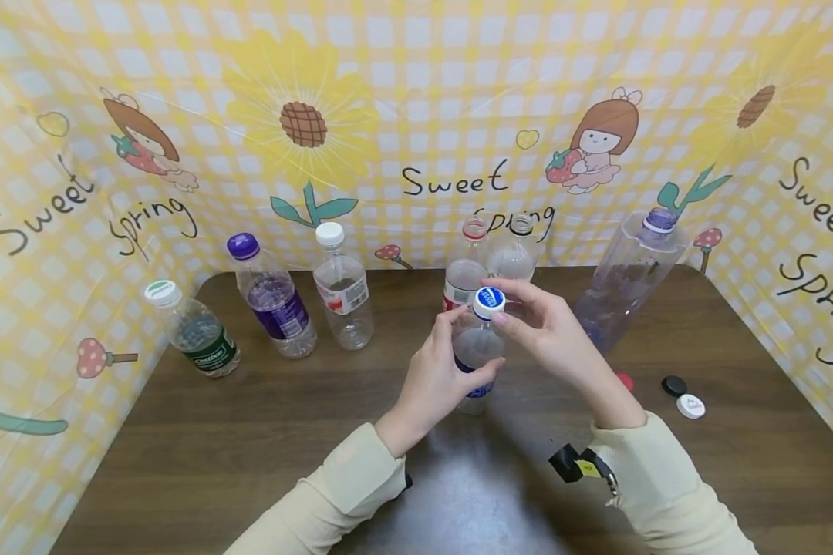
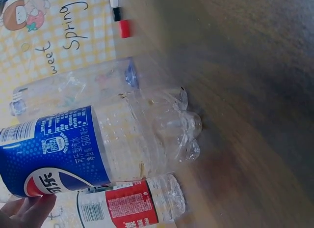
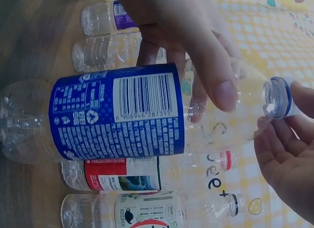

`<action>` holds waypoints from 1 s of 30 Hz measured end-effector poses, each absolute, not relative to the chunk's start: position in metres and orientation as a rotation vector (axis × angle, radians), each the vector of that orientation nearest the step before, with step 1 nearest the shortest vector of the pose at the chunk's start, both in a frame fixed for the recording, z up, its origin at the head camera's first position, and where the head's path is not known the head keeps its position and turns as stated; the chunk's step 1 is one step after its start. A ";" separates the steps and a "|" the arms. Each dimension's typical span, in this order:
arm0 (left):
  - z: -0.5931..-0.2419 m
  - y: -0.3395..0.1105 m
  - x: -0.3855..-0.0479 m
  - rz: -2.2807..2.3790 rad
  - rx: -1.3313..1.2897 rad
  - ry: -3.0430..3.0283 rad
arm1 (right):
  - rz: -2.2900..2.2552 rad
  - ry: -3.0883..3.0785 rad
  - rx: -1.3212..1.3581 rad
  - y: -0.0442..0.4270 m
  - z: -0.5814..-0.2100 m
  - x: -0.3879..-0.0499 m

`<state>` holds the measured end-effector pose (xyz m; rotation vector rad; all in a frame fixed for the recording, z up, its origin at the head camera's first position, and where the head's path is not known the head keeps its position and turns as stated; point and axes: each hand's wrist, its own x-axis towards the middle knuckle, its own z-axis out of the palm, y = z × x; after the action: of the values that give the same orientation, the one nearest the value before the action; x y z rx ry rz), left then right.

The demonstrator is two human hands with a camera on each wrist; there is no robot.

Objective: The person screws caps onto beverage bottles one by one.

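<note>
A clear bottle with a blue label (image 1: 480, 373) (image 2: 54, 152) (image 3: 117, 112) stands upright near the middle of the table in the head view, a white and blue cap (image 1: 489, 303) on its neck. My left hand (image 1: 433, 378) (image 2: 30, 212) (image 3: 189, 41) grips the bottle around its upper part, above the label. My right hand (image 1: 551, 331) (image 3: 289, 154) pinches the cap between thumb and fingers. In the right wrist view the cap sits at the neck; whether it is loose I cannot tell.
Capped bottles with green (image 1: 208, 351), purple (image 1: 280, 314) and white (image 1: 343, 297) parts stand at left. Behind my hands are two uncapped bottles (image 1: 467, 270) (image 1: 512, 258); a large uncapped one (image 1: 628, 270) is at back right. Red (image 1: 625, 381), black (image 1: 674, 385) and white caps (image 1: 690, 406) lie at right.
</note>
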<state>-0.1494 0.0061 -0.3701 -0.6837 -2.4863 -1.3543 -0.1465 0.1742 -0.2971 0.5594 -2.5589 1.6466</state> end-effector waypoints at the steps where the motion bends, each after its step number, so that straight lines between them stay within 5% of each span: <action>1: -0.370 0.006 -0.149 -1.356 -0.681 -2.488 | 1.646 -2.558 0.531 0.173 -0.297 -0.146; 10: -0.372 0.007 -0.149 -1.319 -0.692 -2.477 | 1.674 -2.530 0.372 0.166 -0.298 -0.148; 20: -0.372 0.005 -0.150 -1.305 -0.670 -2.479 | 1.689 -2.547 0.633 0.172 -0.298 -0.147; 30: -0.370 0.005 -0.148 -1.334 -0.685 -2.490 | 1.691 -2.524 0.397 0.169 -0.295 -0.149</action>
<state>-0.1482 0.0051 -0.3702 -0.6852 -2.4901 -1.3345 -0.1493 0.1687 -0.2953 0.3974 -2.5241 1.6906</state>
